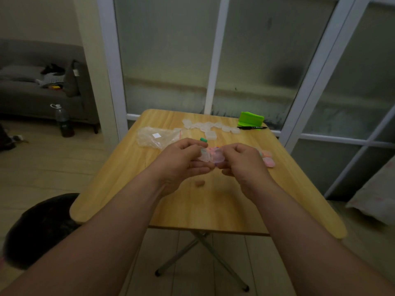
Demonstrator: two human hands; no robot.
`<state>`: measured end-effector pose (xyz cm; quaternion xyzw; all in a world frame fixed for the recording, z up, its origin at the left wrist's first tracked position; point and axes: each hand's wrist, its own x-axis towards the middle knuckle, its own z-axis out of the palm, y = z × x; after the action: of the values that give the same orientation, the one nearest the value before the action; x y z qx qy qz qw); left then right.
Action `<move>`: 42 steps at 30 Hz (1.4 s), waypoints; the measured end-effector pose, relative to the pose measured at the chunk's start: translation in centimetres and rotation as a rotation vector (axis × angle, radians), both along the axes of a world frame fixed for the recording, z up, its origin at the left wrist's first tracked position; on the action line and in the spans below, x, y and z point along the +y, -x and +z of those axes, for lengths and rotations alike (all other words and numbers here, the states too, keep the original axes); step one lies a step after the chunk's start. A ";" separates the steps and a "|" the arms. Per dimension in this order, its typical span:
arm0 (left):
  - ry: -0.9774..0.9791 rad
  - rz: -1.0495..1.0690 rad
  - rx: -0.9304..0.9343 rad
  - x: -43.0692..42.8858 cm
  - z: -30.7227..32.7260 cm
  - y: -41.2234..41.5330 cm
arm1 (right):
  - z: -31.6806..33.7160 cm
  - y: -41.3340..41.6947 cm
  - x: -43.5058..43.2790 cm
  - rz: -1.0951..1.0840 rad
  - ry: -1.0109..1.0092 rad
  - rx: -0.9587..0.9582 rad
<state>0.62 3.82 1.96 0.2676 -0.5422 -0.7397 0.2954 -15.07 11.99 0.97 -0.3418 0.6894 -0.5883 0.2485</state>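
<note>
Item: small clear plastic case [210,156], pinkish contents, possibly earplugs. Held above the wooden table [192,206] between left hand [183,161] and right hand [243,162], both with fingers curled round its ends. Likely light, stiff, slippery; best pinched at the edges.

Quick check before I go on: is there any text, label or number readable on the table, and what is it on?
Nothing can be read for certain.
Black pen: white print along the barrel, too blurred to read.
Plastic bag: small white sticker, nothing legible on it.
Clear box being held: no print shows.
</note>
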 end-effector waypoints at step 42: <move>-0.424 0.081 0.152 -2.5 -0.2 0.5 | -3.3 4.2 -2.8 -0.063 -0.372 0.859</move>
<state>0.15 1.35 1.81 0.2888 -0.3397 -0.8425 0.3022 -19.31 9.17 -2.31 -0.4829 0.8336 -0.2673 -0.0207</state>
